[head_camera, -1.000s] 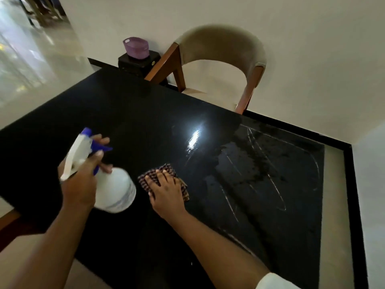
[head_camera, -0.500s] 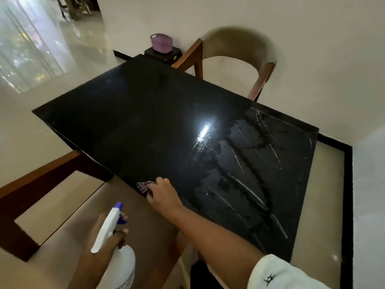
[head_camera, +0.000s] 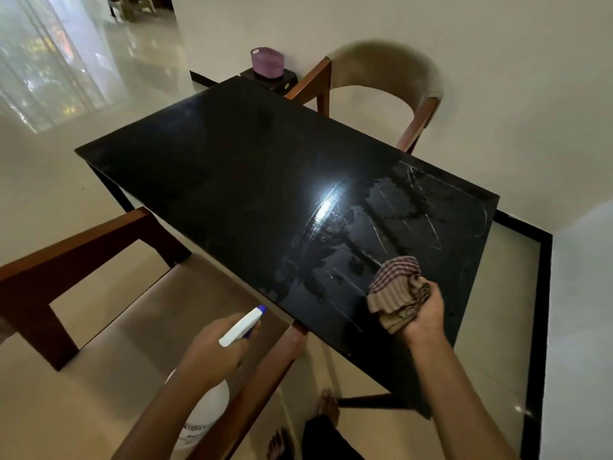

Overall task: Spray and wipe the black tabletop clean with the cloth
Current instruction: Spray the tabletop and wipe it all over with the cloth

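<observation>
The black tabletop (head_camera: 232, 180) stretches away from me, glossy, with wet streaks and smears over its right half. My right hand (head_camera: 426, 310) holds a bunched checked cloth (head_camera: 394, 290) just above the near right part of the tabletop. My left hand (head_camera: 212, 351) grips a white spray bottle (head_camera: 202, 416) with a white and blue trigger head (head_camera: 242, 325), held off the table's near edge, nozzle pointing toward the tabletop.
A wooden chair (head_camera: 83, 260) with a beige seat stands at the near left edge. A second chair (head_camera: 381, 88) with a padded back sits across the table. A purple basket (head_camera: 267, 61) rests on a dark stand by the wall. My bare feet (head_camera: 326, 408) show below.
My right hand lifted the cloth off the table's near edge and carried it right, now bunched in the fist. My left hand raised the spray bottle toward the table. The view pulled back.
</observation>
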